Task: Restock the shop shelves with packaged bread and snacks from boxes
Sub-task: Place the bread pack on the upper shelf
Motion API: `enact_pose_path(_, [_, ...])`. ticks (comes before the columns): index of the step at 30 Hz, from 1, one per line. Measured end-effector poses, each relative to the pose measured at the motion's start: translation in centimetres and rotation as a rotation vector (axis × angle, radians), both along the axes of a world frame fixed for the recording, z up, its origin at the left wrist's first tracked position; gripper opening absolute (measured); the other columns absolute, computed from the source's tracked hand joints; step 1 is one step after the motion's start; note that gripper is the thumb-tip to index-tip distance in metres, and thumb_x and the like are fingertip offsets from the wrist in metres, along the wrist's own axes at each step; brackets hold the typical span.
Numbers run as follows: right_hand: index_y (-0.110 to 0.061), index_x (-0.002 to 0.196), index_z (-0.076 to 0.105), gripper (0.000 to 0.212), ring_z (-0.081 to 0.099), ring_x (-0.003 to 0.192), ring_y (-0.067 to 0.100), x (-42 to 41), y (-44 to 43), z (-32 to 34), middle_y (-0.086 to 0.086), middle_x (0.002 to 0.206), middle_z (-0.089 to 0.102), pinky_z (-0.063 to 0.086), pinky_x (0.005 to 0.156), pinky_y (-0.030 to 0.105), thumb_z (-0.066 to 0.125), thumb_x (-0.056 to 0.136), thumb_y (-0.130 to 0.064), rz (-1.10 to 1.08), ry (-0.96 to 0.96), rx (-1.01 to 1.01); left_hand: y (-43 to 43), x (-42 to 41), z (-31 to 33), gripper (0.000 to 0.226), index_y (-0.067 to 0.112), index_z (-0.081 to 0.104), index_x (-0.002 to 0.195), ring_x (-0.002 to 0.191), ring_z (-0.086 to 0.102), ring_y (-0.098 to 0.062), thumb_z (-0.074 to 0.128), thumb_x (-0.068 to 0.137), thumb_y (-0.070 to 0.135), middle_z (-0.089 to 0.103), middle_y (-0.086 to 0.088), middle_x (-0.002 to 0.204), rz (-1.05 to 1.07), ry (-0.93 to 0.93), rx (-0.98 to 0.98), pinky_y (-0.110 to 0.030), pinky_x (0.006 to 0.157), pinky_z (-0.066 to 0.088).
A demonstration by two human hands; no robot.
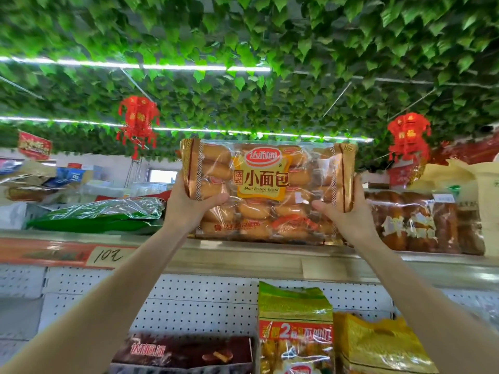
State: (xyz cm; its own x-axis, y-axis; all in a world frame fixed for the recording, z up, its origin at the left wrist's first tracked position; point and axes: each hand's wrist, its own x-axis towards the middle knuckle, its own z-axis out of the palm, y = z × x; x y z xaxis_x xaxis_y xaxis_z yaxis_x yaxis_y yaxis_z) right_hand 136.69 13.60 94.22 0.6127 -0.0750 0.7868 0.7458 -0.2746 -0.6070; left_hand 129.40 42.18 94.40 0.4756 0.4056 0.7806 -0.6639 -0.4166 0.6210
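Stock already lies on the top shelf (243,256), with a green packet (102,214) at left. My left hand (189,209) grips one end of the bag of mini French bread (266,190), which stands upright at the shelf front, and my right hand (344,215) grips the other end. A brown bread pack (421,222) lies further right. Only the release seems left. The bag is clear film showing golden rolls and a yellow label.

Green leaf garlands (243,36) cover the ceiling, crossed by bright light strips (135,65). Two red lanterns (138,122) hang beneath. A white pegboard panel (202,306) backs the top shelf (243,261). A small window (162,175) glows far behind.
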Motion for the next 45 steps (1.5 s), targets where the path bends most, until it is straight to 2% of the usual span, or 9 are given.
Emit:
enact_pose_path(3, [-0.027,0.155,0.003,0.112,0.037,0.133,0.014,0.3,-0.3,-0.5,-0.009,0.144,0.04,0.028,0.112,0.04,0.078,0.073,-0.042,-0.019,0.01,-0.049,0.5,0.6,-0.4,0.074,0.03,0.047,0.122,0.092,0.063,-0.001,0.089,0.062,0.019,0.065,0.017,0.1,-0.008,0.011,-0.003,-0.036,0.09,0.051])
enact_pose_path(6, [-0.025,0.155,-0.004,0.116,0.031,0.141,0.023,0.5,-0.5,-0.9,-0.001,0.156,0.03,0.026,0.113,0.039,0.077,0.073,-0.043,-0.046,0.028,-0.097,0.8,0.9,-1.0,0.079,0.027,0.047,0.125,0.098,0.065,-0.012,0.089,0.058,0.027,0.067,0.009,0.105,-0.002,0.036,0.007,-0.045,0.095,0.051])
enact_pose_path(10, [-0.025,0.154,-0.009,0.122,0.032,0.141,0.028,0.9,-0.6,-0.9,0.005,0.158,0.027,0.028,0.112,0.042,0.076,0.07,-0.051,-0.07,0.084,-0.144,1.0,0.8,-1.4,0.108,0.027,0.038,0.138,0.106,0.064,-0.019,0.088,0.045,0.048,0.066,0.005,0.114,-0.018,0.09,0.029,-0.049,0.098,0.049])
enact_pose_path(17, [-0.024,0.154,-0.011,0.129,0.037,0.138,0.031,0.6,-0.7,-0.8,0.01,0.156,0.031,0.031,0.113,0.043,0.075,0.063,-0.058,-0.123,0.144,-0.219,1.1,1.1,-1.5,0.121,0.025,0.004,0.153,0.127,0.035,-0.008,0.088,0.066,0.033,0.037,0.011,0.142,0.013,0.099,0.099,-0.031,0.109,0.028])
enact_pose_path(20, [-0.029,0.154,-0.009,0.14,0.035,0.139,0.032,0.1,-0.7,-0.6,0.01,0.157,0.028,0.031,0.114,0.05,0.07,0.046,-0.073,-0.167,0.105,-0.243,1.2,0.9,-1.7,0.129,0.026,0.002,0.155,0.142,0.024,-0.019,0.088,0.061,0.043,0.025,0.001,0.155,0.102,0.08,0.144,-0.044,0.117,0.025])
enact_pose_path(28, [-0.041,0.15,-0.014,0.129,0.038,0.137,0.033,-0.2,-0.2,-0.4,0.008,0.156,0.03,0.035,0.11,0.052,0.082,0.065,-0.052,-0.262,0.019,-0.321,1.2,-0.3,-1.3,0.116,0.023,0.008,0.155,0.137,0.033,-0.024,0.086,0.069,0.026,0.031,-0.007,0.15,0.24,0.127,0.291,-0.036,0.109,0.029])
enact_pose_path(34, [-0.037,0.151,-0.013,0.127,0.034,0.14,0.031,-0.3,-0.4,-0.4,0.003,0.158,0.027,0.036,0.109,0.051,0.081,0.068,-0.049,-0.301,0.049,-0.396,1.2,-0.2,-1.4,0.118,0.023,0.01,0.156,0.142,0.03,-0.021,0.088,0.067,0.023,0.032,-0.001,0.155,0.196,0.157,0.301,-0.04,0.114,0.029])
enact_pose_path(40, [-0.045,0.15,-0.004,0.131,0.044,0.132,0.028,0.4,-0.6,-0.4,0.005,0.146,0.044,0.038,0.108,0.049,0.089,0.058,-0.044,-0.228,0.069,-0.317,0.5,-0.2,-1.3,0.12,0.025,0.006,0.156,0.139,0.03,-0.024,0.087,0.067,0.017,0.026,-0.008,0.154,0.201,0.201,0.34,-0.037,0.114,0.025])
enact_pose_path(45, [-0.036,0.153,-0.006,0.125,0.024,0.14,0.029,0.0,-0.8,-0.3,0.012,0.151,0.03,0.023,0.113,0.039,0.086,0.07,-0.028,-0.193,0.104,-0.304,0.3,0.1,-0.8,0.122,0.03,0.004,0.155,0.136,0.034,-0.028,0.087,0.066,0.017,0.021,-0.011,0.152,0.203,0.258,0.345,-0.037,0.114,0.024])
